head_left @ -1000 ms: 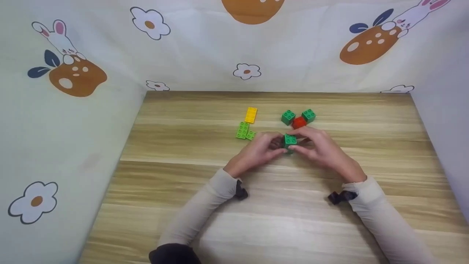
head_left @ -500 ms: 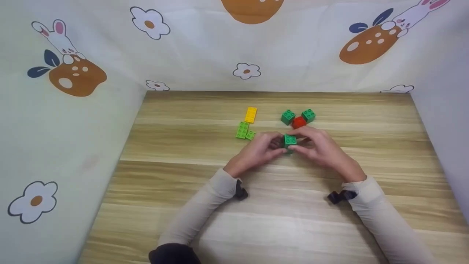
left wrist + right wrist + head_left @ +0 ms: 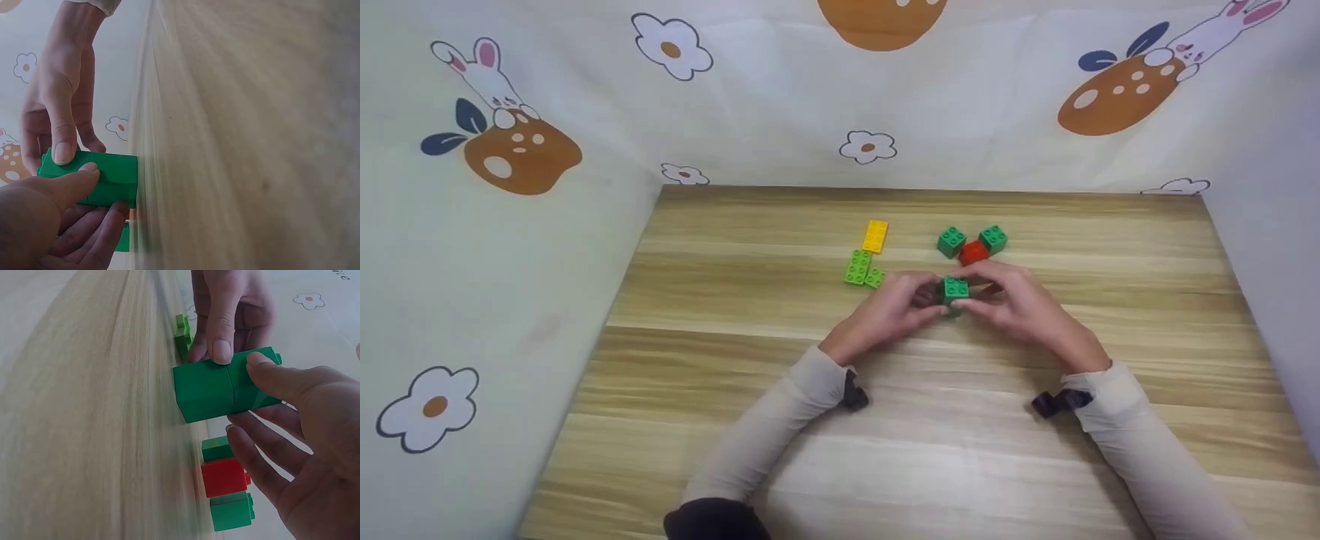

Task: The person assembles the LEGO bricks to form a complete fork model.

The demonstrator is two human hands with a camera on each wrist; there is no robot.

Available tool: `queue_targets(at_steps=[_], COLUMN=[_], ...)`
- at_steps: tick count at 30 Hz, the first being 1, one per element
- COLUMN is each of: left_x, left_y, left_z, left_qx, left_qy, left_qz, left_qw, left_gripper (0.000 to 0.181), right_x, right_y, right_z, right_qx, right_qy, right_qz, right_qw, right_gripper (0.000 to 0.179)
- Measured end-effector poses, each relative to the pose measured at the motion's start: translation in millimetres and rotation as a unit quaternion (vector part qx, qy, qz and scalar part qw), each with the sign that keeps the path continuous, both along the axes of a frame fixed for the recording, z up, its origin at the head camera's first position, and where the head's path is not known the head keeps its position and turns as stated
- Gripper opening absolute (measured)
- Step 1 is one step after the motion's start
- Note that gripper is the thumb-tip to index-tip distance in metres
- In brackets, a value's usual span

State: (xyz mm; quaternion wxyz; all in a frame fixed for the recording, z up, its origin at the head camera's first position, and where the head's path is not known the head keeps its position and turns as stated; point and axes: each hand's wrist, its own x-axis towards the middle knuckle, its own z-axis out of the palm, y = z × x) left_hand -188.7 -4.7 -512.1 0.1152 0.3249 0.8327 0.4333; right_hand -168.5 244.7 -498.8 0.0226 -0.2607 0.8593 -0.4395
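Two green square toy building bricks (image 3: 956, 288) stand stacked one on the other, studs up, between both hands. My left hand (image 3: 891, 306) pinches the lower brick (image 3: 203, 391), its thumb close to the seam. The right hand (image 3: 1020, 306) grips the upper brick (image 3: 256, 382) between thumb and fingers. In the left wrist view the lower brick's base appears at or very near the table; whether it touches is hard to tell. Just behind the right fingers sits a red brick (image 3: 973, 253), with one green brick (image 3: 951, 241) and another green brick (image 3: 994, 238) beside it.
Left of the hands lie a yellow brick (image 3: 875, 236), a long light green brick (image 3: 857, 267) and a small light green brick (image 3: 875, 278), partly hidden by the left hand. A patterned cloth wall (image 3: 780, 112) rises behind the wooden table (image 3: 720, 285).
Both hands and the stacked bricks hold nearly the same pose. The whole head view has shifted very slightly.
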Motion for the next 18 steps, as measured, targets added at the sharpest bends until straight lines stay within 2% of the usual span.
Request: queue_targets(at_steps=[13, 18], left_x=[-1.4, -0.2], left_y=[-0.3, 0.5], left_z=[-1.7, -1.6], left_qx=[0.003, 0.001], left_qy=[-0.006, -0.008], left_qz=[-0.003, 0.001], left_qw=[1.0000, 1.0000], left_gripper=[0.033, 0.035], right_x=[-5.0, -5.3], right_y=[2.1, 3.8], right_z=[-0.5, -4.8], right_qx=[-0.004, 0.025], right_qy=[-0.025, -0.026], right_qz=[-0.002, 0.006], right_qw=[0.9997, 0.9993], right_gripper=[0.041, 0.045])
